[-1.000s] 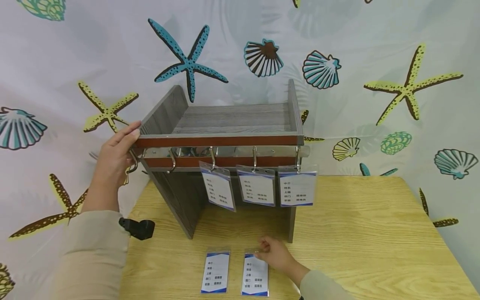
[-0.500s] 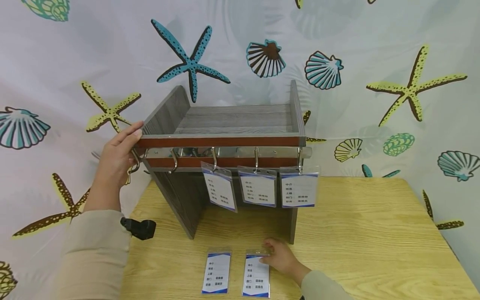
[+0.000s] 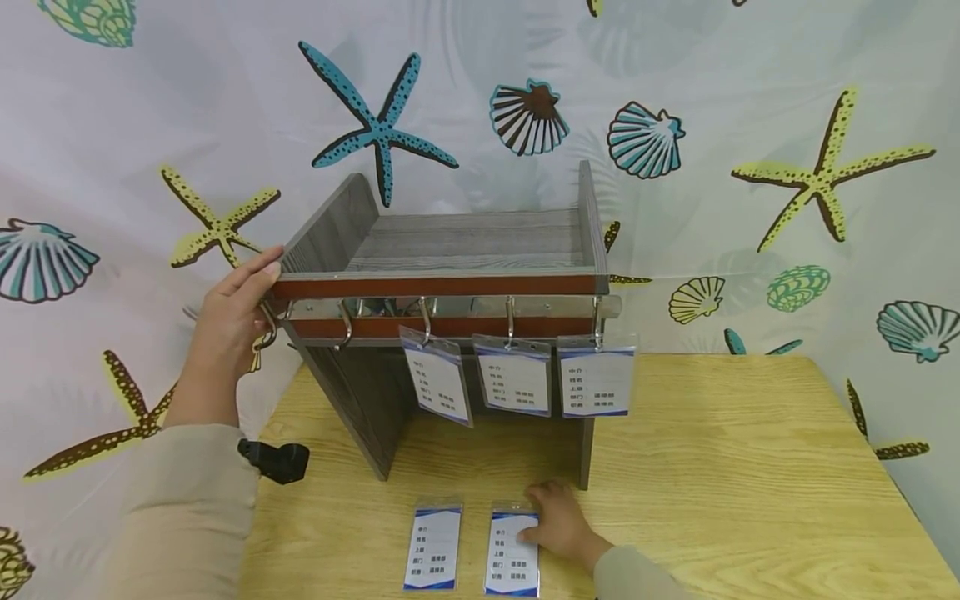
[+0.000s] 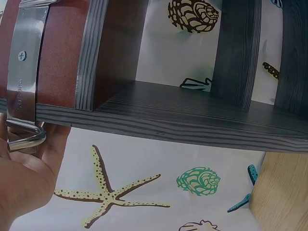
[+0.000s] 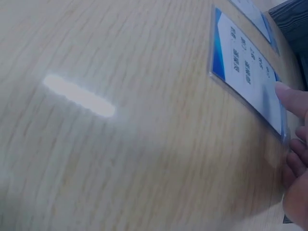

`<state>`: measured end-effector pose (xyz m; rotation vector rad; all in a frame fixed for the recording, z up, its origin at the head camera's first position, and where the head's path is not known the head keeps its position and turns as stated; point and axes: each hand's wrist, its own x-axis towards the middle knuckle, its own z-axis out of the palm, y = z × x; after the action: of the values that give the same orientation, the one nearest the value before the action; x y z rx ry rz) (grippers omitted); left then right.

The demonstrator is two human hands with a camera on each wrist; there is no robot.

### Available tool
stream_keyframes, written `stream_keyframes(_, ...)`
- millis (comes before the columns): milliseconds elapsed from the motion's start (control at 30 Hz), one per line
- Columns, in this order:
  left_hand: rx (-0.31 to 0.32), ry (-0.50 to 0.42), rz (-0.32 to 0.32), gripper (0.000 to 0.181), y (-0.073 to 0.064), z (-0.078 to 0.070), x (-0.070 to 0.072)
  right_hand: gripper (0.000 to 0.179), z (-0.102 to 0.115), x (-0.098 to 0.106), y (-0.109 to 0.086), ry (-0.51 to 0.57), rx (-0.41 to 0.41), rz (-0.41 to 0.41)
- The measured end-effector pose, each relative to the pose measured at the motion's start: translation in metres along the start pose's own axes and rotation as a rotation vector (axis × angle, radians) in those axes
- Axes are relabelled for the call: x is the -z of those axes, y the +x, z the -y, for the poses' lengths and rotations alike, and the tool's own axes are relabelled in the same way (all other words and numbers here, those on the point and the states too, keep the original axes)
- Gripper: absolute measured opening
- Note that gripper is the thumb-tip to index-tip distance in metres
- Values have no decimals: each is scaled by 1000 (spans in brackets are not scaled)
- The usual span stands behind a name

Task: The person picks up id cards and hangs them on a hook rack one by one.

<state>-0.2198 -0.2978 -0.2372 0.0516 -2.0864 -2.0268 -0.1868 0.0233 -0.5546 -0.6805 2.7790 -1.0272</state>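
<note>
A grey wood-grain shelf unit point(image 3: 465, 242) with a row of metal hooks stands on the table. My left hand point(image 3: 234, 321) grips its left front end; in the left wrist view the palm point(image 4: 29, 183) lies against that end beside a hook. Three clear-sleeved name badges hang from hooks: a tilted one point(image 3: 438, 379), a middle one point(image 3: 514, 379) and a right one point(image 3: 596, 379). Two more lie flat on the table, a left badge point(image 3: 432, 550) and a right badge point(image 3: 512, 557). My right hand point(image 3: 561, 523) touches the right badge, thumb on its face, other fingers bent beside its top edge.
The wooden table point(image 3: 735, 467) stretches to the right of the shelf unit. A black device point(image 3: 277, 461) is strapped at my left wrist. Behind hangs a cloth point(image 3: 675, 50) printed with starfish and shells. The leftmost hooks point(image 3: 344, 323) carry no badge.
My right hand has shifted slightly down and right along the right badge's upper corner, thumb now lower on its face. The left hand keeps its grip and the badge stays flat.
</note>
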Motion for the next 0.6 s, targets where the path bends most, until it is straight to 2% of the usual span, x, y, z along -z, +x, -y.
stream_keyframes(267,5,30,5,47,0,2,0,65,1,-9,-3,-111,6,-43)
stream_keyframes(467,2,13,-5,46,1,2,1,55,7,-9,-5,-117,-22,2)
stream_keyframes(600,1,11,-7,47,2,2,1,54,10,-10,-5,-127,-45,32)
